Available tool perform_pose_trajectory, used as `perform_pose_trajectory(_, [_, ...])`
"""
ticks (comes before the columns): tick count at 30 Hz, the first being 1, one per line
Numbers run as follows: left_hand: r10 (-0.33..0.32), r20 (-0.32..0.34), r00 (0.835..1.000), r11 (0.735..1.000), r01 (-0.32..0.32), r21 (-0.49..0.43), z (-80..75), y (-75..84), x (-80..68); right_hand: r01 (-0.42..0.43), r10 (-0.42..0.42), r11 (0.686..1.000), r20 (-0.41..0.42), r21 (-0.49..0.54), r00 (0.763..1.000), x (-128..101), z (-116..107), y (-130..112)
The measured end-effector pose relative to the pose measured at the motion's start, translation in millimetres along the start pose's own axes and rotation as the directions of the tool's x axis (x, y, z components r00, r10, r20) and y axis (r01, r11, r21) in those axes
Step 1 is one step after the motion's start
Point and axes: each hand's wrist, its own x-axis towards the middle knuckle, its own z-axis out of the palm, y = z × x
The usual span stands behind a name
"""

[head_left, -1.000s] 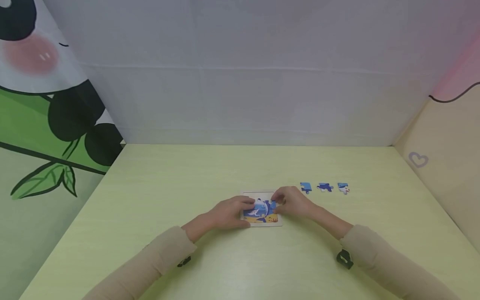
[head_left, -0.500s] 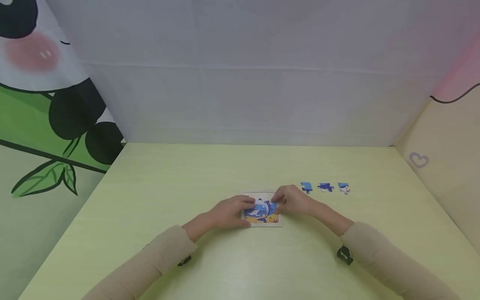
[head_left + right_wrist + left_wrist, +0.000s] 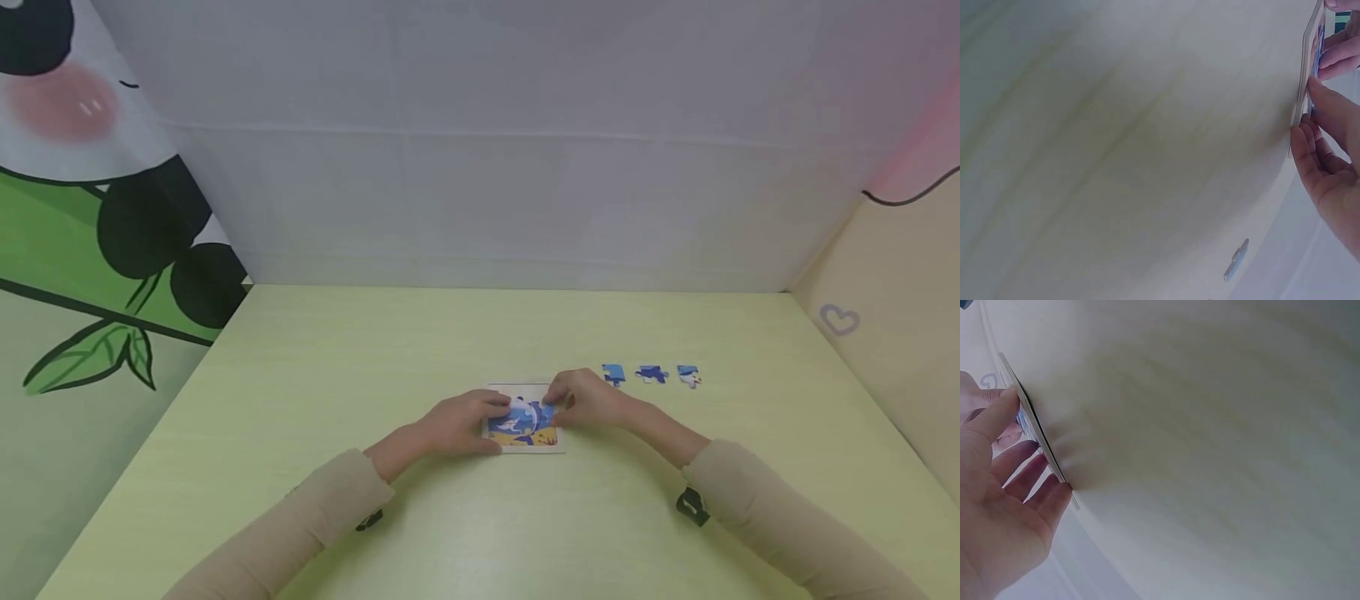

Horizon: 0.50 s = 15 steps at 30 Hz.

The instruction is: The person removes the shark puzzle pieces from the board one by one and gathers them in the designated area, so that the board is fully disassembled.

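Note:
A small jigsaw puzzle board with a pale frame lies mid-table, showing blue sea, a white-and-blue animal and yellow sand. My left hand holds its left side, thumb at the near edge and fingers over the picture. In the left wrist view, that thumb and the fingers span the board's edge. With thumb and forefinger, my right hand pinches a blue puzzle piece at the picture's right side, its fingertips partly covering it. In the right wrist view, the other fingers sit against the far edge of the board.
Behind my right hand, three loose pieces lie in a row: a light-blue one, a dark-blue one and a blue-and-white one. A grey-white wall rises behind the table, with decorated panels on both sides.
The blue piece by my right fingertips has settled lower into the picture, its outline less distinct. Both hands have stayed almost in place.

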Motion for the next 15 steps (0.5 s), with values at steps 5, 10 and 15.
perform_pose_trajectory(5, [-0.016, -0.016, 1.0, 1.0, 0.016, 0.01, -1.7, -1.2, -1.8, 0.053, -0.052, 0.997, 0.007, -0.063, 0.999, 0.4, -0.7, 0.4])
perform_pose_trajectory(10, [-0.045, -0.026, 0.999, 0.999, 0.045, 0.01, -4.1, -3.2, -4.9, 0.089, -0.088, 0.987, 0.01, -0.134, 0.996, 0.6, 0.7, 0.9])
perform_pose_trajectory(15, [-0.065, -0.035, 0.997, 0.998, 0.066, 0.02, -3.8, -5.0, -6.4, 0.091, -0.092, 0.982, 0.0, -0.164, 0.996, -0.8, 3.0, 1.3])
